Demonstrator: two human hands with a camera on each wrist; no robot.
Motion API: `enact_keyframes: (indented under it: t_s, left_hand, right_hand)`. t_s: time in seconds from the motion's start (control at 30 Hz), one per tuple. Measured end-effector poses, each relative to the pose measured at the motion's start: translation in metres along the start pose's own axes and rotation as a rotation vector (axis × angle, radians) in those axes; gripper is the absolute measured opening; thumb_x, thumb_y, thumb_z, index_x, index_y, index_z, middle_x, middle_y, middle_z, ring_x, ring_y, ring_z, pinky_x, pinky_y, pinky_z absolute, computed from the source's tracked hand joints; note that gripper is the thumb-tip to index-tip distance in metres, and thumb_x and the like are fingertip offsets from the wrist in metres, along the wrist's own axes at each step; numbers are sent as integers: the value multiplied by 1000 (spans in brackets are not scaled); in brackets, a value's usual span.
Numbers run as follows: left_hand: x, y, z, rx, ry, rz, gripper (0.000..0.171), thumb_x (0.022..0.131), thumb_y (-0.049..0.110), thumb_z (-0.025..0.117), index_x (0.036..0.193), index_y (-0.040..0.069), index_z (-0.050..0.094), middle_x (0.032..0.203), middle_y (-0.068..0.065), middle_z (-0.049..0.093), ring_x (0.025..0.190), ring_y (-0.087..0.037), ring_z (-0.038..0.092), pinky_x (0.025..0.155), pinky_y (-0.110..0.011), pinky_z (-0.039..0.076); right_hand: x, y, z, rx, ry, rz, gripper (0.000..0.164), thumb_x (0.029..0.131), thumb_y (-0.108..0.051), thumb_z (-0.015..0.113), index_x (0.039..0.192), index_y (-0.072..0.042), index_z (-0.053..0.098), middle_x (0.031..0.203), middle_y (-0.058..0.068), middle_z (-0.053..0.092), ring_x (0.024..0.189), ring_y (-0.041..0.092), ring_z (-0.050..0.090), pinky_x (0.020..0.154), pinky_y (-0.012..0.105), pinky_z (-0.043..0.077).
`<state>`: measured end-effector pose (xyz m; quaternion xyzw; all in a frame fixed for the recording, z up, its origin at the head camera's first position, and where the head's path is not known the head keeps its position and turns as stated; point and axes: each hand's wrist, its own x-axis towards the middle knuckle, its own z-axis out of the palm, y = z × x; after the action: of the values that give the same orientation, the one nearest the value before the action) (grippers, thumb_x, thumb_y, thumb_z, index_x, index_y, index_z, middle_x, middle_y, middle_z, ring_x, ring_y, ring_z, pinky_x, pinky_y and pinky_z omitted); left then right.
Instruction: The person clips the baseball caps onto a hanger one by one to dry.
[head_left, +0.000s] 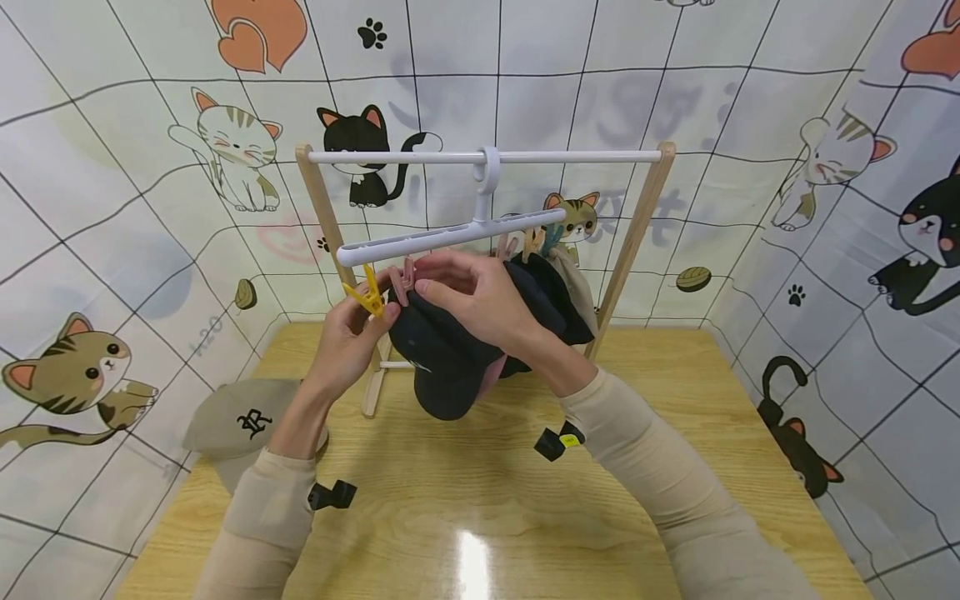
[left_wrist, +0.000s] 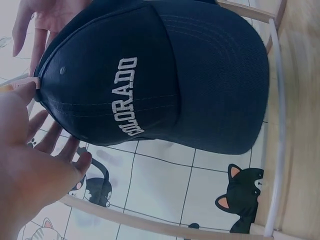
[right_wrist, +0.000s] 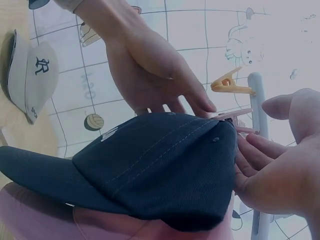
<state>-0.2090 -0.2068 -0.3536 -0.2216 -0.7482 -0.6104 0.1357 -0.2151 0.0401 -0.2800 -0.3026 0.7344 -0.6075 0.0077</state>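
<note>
A dark navy baseball cap (head_left: 442, 367) with white COLORADO lettering (left_wrist: 126, 97) hangs below the left part of a white hanger (head_left: 450, 239). A pink clothespin (head_left: 398, 287) meets the top edge of its crown. My left hand (head_left: 341, 342) is at the cap's left side, thumb by the pink clothespin and fingers extended near the crown. Beside that thumb a yellow clothespin (head_left: 369, 293) hangs from the hanger. My right hand (head_left: 487, 300) reaches over the cap; its fingers are near the pink clothespin and its thumb (right_wrist: 277, 106) stands apart.
The hanger hooks on the white rod (head_left: 585, 157) of a wooden-legged rack (head_left: 633, 229). More caps hang to the right, among them a pink one (right_wrist: 100, 225) and a beige one (head_left: 573, 283). A beige cap (head_left: 240, 417) lies at the table's (head_left: 420, 500) left.
</note>
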Motion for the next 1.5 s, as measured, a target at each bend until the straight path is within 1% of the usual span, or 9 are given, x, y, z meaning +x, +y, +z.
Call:
enact_keyframes:
  t_s: [0.17,0.3,0.4,0.57,0.6,0.83,1.1,1.33,1.5]
  left_hand:
    - [-11,-4,-7,77,24,-32,57,115,11,64,170,12,50,174,-10,54,164,-36,49,132,-30,39]
    - [-20,-8,-16,153,35,-47,55,116,13,63,169,10,50,171,-16,56,162,-39,50,136,-47,36]
    - [-25,-11,-24,201,40,-59,55,117,16,63,170,11,49,170,-15,56,163,-35,48,137,-56,33]
    - [-30,-13,-33,245,44,-63,58,117,18,63,172,11,45,174,-13,53,166,-33,45,136,-35,33]
    - [-30,-13,-35,253,45,-63,59,117,18,63,172,10,45,175,-13,53,166,-33,45,136,-35,33]
    - [-39,-15,-45,278,48,-73,57,118,20,60,173,15,45,174,-12,54,166,-32,44,137,-62,30]
    - [-55,-22,-65,367,70,-120,56,119,25,58,174,20,44,173,-15,54,165,-36,43,132,-53,32]
    - [-72,-34,-86,473,62,-177,58,120,33,57,174,18,44,171,-19,54,163,-45,45,126,-69,33]
    - [-83,-38,-103,521,52,-231,61,120,38,57,176,20,40,174,-20,50,165,-52,40,124,-79,33]
  right_hand:
    - [0,3,0,-6,-22,-7,42,111,-19,72,151,-5,69,148,14,76,139,28,75,121,45,58]
    - [1,5,-1,-20,-50,-28,45,112,-20,70,155,-7,66,153,13,73,142,27,73,122,45,57]
    - [0,7,-2,-34,-83,-45,48,113,-20,68,159,-8,62,158,12,69,144,27,71,122,45,57]
    - [0,8,-3,-73,-125,-85,54,112,-18,68,165,-9,56,164,11,64,143,28,71,121,47,57]
    - [0,8,-3,-82,-132,-97,55,112,-17,68,165,-9,55,164,12,64,142,29,71,121,48,58]
    - [0,10,0,-141,-178,-148,62,112,-18,67,171,-14,48,170,9,58,147,28,67,123,51,55]
    - [-5,9,1,-184,-165,-146,66,111,-27,68,173,-17,46,175,4,54,152,26,63,126,52,52]
    - [-9,9,4,-221,-124,-173,67,109,-25,68,171,-12,47,172,11,56,150,33,64,127,53,51]
    - [-11,9,9,-240,-78,-207,67,107,-25,70,169,-7,49,168,15,59,144,34,67,125,56,53]
